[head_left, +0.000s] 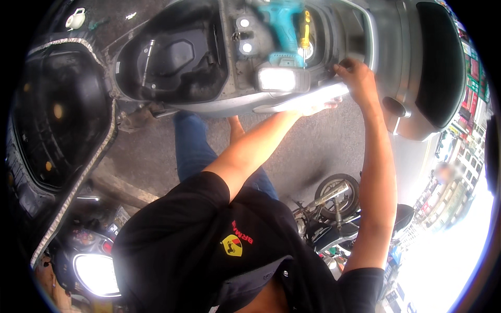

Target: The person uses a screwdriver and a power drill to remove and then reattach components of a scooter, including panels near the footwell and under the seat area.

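A scooter's silver side trim panel [313, 96], glaring in the light, runs along the near edge of the scooter body. My left hand [319, 108] holds it from its outer, lower side, fingers stretched along it and partly hidden. Above the panel's right end, my right hand [358, 77] is closed in a pinch at the body's edge. Whatever lies between its fingertips is too small to make out. A teal cordless drill [284, 28] with a bright label on its battery rests on the scooter, beside a yellow-handled screwdriver [305, 31].
The black under-seat storage bin [175, 52] is exposed, with a metal rod [148, 62] in it. The seat [60, 112] is tipped up at left. A silver tail section with a black pad [441, 62] stands at right. Another motorcycle [336, 201] is parked behind me.
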A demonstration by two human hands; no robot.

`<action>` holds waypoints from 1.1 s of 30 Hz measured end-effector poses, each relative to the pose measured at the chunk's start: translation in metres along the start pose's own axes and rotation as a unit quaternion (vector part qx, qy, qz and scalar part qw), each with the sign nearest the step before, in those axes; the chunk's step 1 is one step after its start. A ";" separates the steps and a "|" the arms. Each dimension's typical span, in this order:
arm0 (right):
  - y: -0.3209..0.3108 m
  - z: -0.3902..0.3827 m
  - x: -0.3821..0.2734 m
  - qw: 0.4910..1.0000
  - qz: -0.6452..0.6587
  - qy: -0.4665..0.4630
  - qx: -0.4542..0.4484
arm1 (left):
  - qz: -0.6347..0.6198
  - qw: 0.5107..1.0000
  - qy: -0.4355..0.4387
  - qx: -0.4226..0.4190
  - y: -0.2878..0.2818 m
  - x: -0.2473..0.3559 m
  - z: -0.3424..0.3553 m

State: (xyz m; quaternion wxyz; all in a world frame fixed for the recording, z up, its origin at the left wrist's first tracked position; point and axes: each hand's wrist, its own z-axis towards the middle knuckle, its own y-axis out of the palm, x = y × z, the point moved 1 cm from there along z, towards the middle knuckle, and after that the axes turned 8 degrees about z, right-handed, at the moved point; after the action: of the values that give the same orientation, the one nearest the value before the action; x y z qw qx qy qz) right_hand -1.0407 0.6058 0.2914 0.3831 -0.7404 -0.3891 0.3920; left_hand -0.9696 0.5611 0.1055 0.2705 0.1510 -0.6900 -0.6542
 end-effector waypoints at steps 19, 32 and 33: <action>0.014 0.013 0.032 0.911 -0.240 -0.327 0.078 | -0.039 0.998 0.019 -0.048 -0.011 -0.006 0.006; 0.010 0.009 0.031 0.901 -0.269 -0.336 0.060 | -0.042 0.999 0.026 -0.022 -0.005 -0.007 0.003; 0.010 0.011 0.032 0.900 -0.269 -0.338 0.055 | -0.049 0.998 0.026 -0.023 -0.005 -0.007 0.004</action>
State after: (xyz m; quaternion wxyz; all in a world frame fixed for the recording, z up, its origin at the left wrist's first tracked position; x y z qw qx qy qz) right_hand -1.0355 0.6327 0.2689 0.3593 -0.4080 -0.6575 0.5217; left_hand -0.9667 0.5678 0.0995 0.2598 0.1954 -0.6595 -0.6778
